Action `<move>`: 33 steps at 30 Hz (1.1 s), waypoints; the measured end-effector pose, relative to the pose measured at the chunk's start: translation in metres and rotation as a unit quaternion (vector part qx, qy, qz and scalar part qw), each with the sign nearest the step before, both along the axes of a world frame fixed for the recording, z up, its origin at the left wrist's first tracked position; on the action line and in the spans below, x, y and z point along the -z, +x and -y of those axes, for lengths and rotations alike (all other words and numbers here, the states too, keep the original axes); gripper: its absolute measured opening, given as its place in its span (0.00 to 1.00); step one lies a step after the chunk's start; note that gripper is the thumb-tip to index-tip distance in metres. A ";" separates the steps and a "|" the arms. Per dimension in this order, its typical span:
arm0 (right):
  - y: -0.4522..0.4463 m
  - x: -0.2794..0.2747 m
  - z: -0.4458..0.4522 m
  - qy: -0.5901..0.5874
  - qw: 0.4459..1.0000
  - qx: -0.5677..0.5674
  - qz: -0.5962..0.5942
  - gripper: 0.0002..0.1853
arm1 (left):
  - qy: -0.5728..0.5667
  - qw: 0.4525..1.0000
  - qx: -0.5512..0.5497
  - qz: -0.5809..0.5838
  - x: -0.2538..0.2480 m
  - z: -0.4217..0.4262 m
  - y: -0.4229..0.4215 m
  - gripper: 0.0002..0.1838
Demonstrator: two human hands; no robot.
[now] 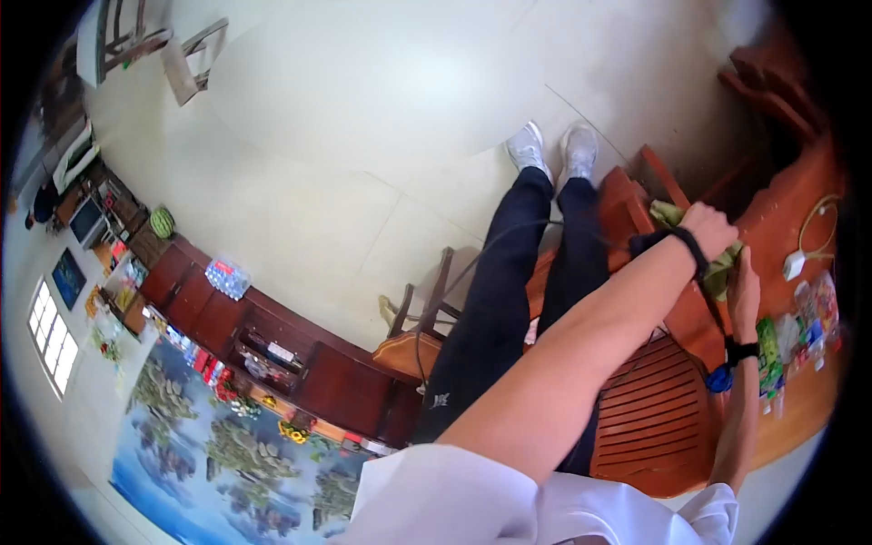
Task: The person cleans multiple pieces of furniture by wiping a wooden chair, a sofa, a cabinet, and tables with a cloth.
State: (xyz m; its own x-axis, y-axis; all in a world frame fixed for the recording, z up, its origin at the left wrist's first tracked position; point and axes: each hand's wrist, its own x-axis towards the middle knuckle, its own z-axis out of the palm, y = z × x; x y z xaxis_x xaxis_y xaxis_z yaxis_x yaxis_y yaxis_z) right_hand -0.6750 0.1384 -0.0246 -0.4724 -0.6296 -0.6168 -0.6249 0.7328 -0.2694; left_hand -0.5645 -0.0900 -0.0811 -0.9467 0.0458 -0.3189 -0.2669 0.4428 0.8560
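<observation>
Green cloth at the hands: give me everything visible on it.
The green cloth is yellowish green, looks like soft fabric, and is bunched and creased. One part shows past the left hand, which is closed on it; another shows between the hands. The right hand is against that second part, its grip unclear. Reddish-brown wooden furniture is around it; contact with the wood, full shape and any hem can't be made out.

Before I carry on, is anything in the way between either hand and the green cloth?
Nothing visible. The left hand is closed on the green cloth, and the right hand is right at its edge. The black band sits on the left wrist, not between hand and cloth.
</observation>
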 end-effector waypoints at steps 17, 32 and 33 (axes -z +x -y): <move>0.211 -0.134 0.416 -0.315 0.830 -0.256 0.382 0.14 | -0.051 0.813 -0.502 0.290 -0.268 0.255 0.359 0.23; 0.152 -0.388 0.579 -0.224 0.736 -0.533 0.352 0.18 | -0.045 0.718 -0.693 0.047 -0.428 0.248 0.310 0.15; 0.159 -0.397 0.579 -0.214 0.748 -0.521 0.350 0.18 | -0.086 0.719 -0.690 -0.011 -0.434 0.250 0.316 0.12</move>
